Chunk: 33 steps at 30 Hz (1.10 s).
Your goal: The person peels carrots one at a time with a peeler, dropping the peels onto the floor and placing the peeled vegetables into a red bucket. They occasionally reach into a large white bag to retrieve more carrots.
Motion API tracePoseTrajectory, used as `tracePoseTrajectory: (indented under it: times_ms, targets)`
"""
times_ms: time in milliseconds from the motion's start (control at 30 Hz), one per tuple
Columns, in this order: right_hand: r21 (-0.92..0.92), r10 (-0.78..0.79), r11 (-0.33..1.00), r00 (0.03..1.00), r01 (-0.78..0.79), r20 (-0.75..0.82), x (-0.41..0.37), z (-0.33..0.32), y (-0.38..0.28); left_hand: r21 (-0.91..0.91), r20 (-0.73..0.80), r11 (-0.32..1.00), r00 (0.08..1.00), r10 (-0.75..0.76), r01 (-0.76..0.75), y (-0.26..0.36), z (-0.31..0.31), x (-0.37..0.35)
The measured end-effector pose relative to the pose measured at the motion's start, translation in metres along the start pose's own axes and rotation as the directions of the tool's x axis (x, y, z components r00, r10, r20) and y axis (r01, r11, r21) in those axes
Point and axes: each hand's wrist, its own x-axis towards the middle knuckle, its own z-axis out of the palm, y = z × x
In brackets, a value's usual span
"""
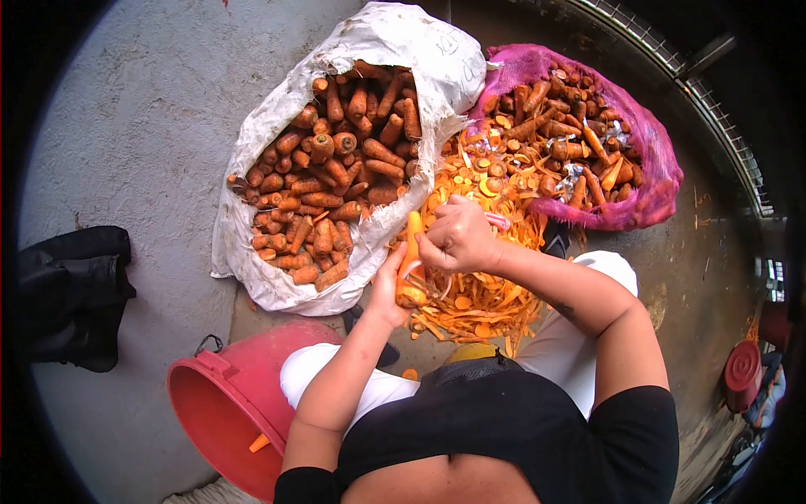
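Note:
My left hand point(389, 284) is closed around a peeled, bright orange carrot point(414, 227), which points away from me. Just right of it, my right hand point(460, 237) is closed on a peeler, whose red and white handle end point(497, 220) sticks out past the fist. The peeler's pale head seems to lie against the carrot, though the fingers partly cover it. Beneath both hands spreads a heap of orange carrot peelings point(478, 312) with cut carrot ends among them.
A white sack point(243, 210) full of unpeeled carrots lies open ahead. To its right is a pink mesh sack point(663, 160) with more carrots. A red bucket point(201, 403) lies tilted at my left, one carrot inside. Dark cloth point(75, 294) hangs at far left.

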Motion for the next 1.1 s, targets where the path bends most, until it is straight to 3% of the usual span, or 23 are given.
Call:
tracePoseTrajectory:
  times_ms: [133,333,433,533,567,633,700,733,767,833,967,1100]
  targets:
    - [-0.035,0.117,0.992,0.991,-0.119,-0.06,0.002,-0.004,0.027,0.127,0.158,0.99,0.984,-0.087,0.067,-0.008,-0.007,-0.01]
    - [-0.03,0.227,0.973,0.972,-0.229,-0.058,-0.004,-0.007,0.038,0.131,0.241,0.983,0.958,-0.159,0.13,-0.005,-0.002,-0.013]
    - [-0.015,0.493,0.87,0.87,-0.493,0.007,-0.007,-0.018,0.072,0.113,0.349,0.979,0.915,-0.2,0.171,-0.002,0.001,-0.024]
    - [-0.311,0.483,0.805,0.862,-0.506,-0.153,-0.015,-0.04,0.122,0.153,0.603,0.982,0.777,-0.179,0.107,0.002,0.007,-0.047]
    - [-0.388,0.54,0.724,0.818,-0.571,-0.196,-0.021,-0.037,0.133,0.107,0.605,0.983,0.774,-0.183,0.149,0.002,0.003,-0.044]
    - [-0.258,0.673,0.677,0.722,-0.689,-0.162,-0.005,-0.041,0.106,0.006,0.607,0.975,0.774,-0.18,0.222,0.001,-0.011,-0.034]
    - [0.016,0.723,0.691,0.689,-0.723,-0.051,0.007,-0.039,0.083,-0.004,0.637,0.979,0.755,-0.154,0.203,0.003,-0.013,-0.026]
    - [0.061,0.682,0.731,0.73,-0.68,-0.032,0.014,-0.043,0.066,-0.011,0.626,0.978,0.764,-0.154,0.206,0.003,-0.013,-0.023]
    - [-0.006,0.624,0.782,0.782,-0.623,0.013,0.014,-0.04,0.06,-0.017,0.616,0.978,0.773,-0.155,0.209,0.002,-0.013,-0.021]
    - [0.032,0.371,0.928,0.929,-0.371,-0.006,0.014,-0.033,0.039,-0.018,0.582,0.981,0.799,-0.148,0.195,0.001,-0.013,-0.018]
    - [-0.089,0.078,0.993,0.995,-0.073,0.058,0.01,-0.029,0.003,0.007,0.465,0.985,0.871,-0.157,0.174,-0.002,-0.011,-0.018]
    - [-0.151,0.194,0.97,0.981,-0.192,0.005,0.004,-0.034,0.028,0.061,0.505,0.985,0.847,-0.17,0.161,-0.004,-0.008,-0.018]
